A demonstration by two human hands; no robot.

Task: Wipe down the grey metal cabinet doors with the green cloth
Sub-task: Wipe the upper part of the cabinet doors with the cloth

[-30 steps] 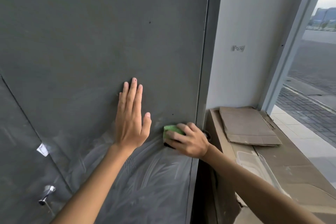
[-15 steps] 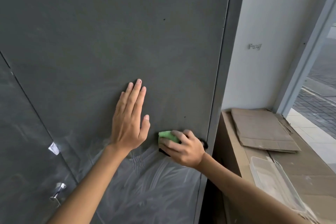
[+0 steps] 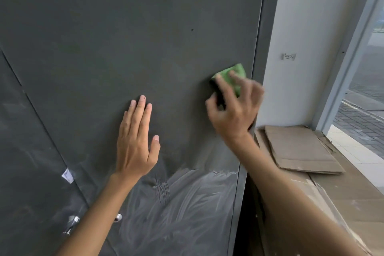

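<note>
A tall grey metal cabinet door (image 3: 128,33) fills most of the head view. My left hand (image 3: 136,141) lies flat against it, fingers together and pointing up, holding nothing. My right hand (image 3: 232,108), blurred by motion, presses the folded green cloth (image 3: 232,77) against the door close to its right edge. The cloth has a dark underside. Wet, streaky wipe marks (image 3: 187,203) cover the door's lower part below both hands. A second grey door (image 3: 25,151) shows at the left past a slanted seam.
A chrome handle (image 3: 71,224) and a scrap of white tape (image 3: 68,175) sit at the lower left. Right of the cabinet stands a white wall (image 3: 307,27). Flattened cardboard (image 3: 299,147) lies on a covered ledge beside a window frame (image 3: 349,58).
My right hand has swept the green cloth upward along the door's right edge, from beside the left thumb to above the left fingertips. The left hand stays flat in place.
</note>
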